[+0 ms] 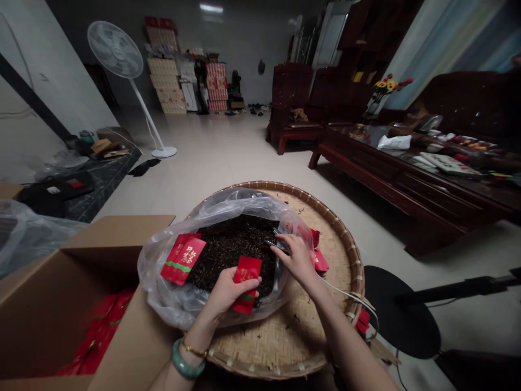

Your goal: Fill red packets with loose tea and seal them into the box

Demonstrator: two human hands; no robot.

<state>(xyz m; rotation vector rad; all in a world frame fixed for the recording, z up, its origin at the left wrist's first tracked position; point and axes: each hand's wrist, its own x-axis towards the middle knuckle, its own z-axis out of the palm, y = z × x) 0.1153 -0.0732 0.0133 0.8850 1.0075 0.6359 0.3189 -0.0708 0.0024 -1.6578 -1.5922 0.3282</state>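
My left hand [232,290] is closed around a red packet [248,269] with gold characters and a green band, held upright over the loose dark tea leaves [232,239]. The leaves fill a clear plastic bag [163,304] that lies open on a round woven bamboo tray [313,320]. Over the bag's right side, my right hand [295,255] pinches a thin, dark metallic tool [272,244], its exact kind unclear. Two more red packets [185,258] overlap on the leaves at the left. Further red packets [321,259] lie on the tray at the right, partly behind the bag.
An open cardboard box [138,331] with red packets inside stands at the left. A white cable [345,293] crosses the tray's right rim. A black round stand base [401,309] is on the floor at the right, below a dark wooden table [386,179]. A white fan [163,151] stands further back.
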